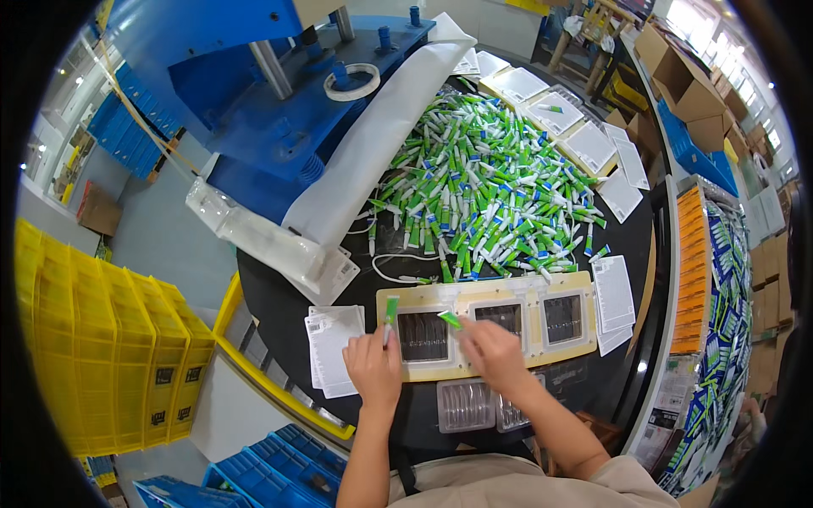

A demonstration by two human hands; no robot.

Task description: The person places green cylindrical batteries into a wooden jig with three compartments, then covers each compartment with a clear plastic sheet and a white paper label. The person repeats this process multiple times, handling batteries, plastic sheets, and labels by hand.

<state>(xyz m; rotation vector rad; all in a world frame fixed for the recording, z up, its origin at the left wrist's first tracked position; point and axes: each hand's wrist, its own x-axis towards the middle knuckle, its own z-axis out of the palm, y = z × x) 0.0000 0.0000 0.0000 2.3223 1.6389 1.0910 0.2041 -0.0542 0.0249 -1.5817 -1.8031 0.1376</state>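
Note:
My left hand (373,366) is closed around a small green tube (391,310), which stands up from the fingers at the left end of a cream frame (412,295). My right hand (498,354) pinches another green tube (450,319) above the frame, between its left and middle windows. Three dark rectangular windows run along the frame, and ridges show in the left one. Behind the frame lies a large heap of green, white and blue tubes (491,186). Clear ribbed plastic trays (466,405) sit at the near edge, just below the frame.
White printed cards (334,347) are stacked left of the frame, with more cards (614,296) to its right. A blue press machine (254,118) with metal posts stands at the far left of the black round table. Yellow crates (110,339) stand left; cardboard boxes (686,76) are far right.

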